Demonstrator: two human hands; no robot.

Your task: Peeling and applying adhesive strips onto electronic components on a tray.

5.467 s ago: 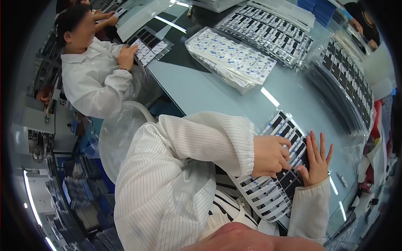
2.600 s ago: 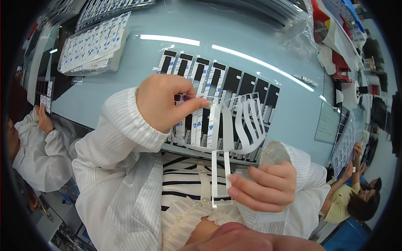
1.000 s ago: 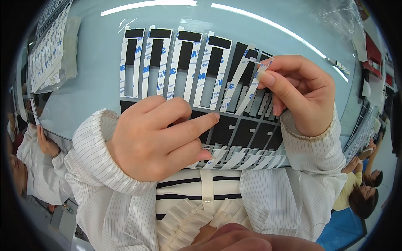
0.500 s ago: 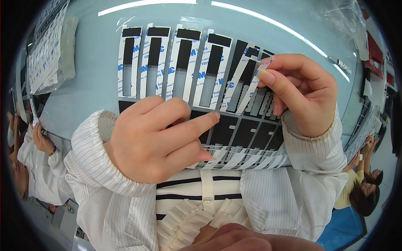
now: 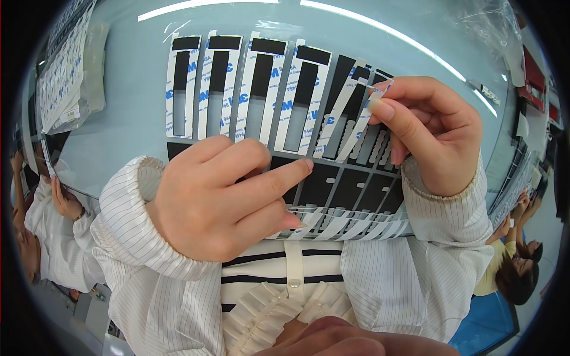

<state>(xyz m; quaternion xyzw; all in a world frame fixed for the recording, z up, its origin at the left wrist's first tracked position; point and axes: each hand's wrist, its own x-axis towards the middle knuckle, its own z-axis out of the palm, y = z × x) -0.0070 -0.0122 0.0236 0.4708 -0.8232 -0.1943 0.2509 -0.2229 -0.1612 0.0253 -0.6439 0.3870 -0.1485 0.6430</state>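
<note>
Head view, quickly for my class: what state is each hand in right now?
Left hand: partly open, no grip visible; index fingertip beside the lower end of the slanted white frame.
Right hand: closed, pinching that frame near its top.

Cannot see the part of the black sheet (image 5: 316,185) beneath the left hand (image 5: 219,199), nor the bit of white frame (image 5: 338,112) pinched inside the right hand (image 5: 436,133). Cannot follow the clear film (image 5: 484,22) past the upper edge.
</note>
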